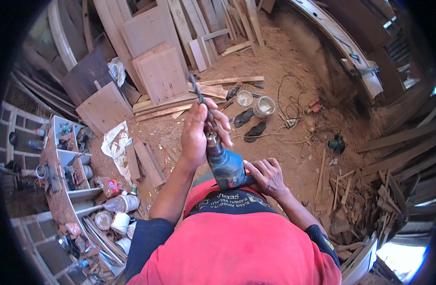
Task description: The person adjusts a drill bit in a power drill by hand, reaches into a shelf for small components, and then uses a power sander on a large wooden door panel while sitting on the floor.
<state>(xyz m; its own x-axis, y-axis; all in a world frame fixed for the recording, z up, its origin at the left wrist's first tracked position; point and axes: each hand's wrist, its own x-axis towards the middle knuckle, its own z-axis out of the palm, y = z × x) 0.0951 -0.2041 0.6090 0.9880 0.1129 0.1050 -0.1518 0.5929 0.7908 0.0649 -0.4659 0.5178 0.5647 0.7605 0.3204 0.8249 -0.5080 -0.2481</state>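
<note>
A blue power drill (228, 167) is held upright close against my body, its chuck (213, 138) pointing away from me. From the chuck rises a long dark spiral drill bit (195, 87), leaning a little left at its tip. My left hand (197, 132) has its thumb and fingers closed around the bit's lower part, just above the chuck. On the drill's right side, my right hand (267, 177) is wrapped over the dark handle, with the thumb near the blue housing. Part of the handle is hidden by my fingers and shirt.
Wooden panels (164, 75) and boards lean at the back. On the sawdust floor are black sandals (254, 132), a bucket (264, 107) and a loose cord (270, 135). Shelves with containers (75, 194) stand left; scrap wood (344, 192) lies right. A long workbench (344, 45) runs at upper right.
</note>
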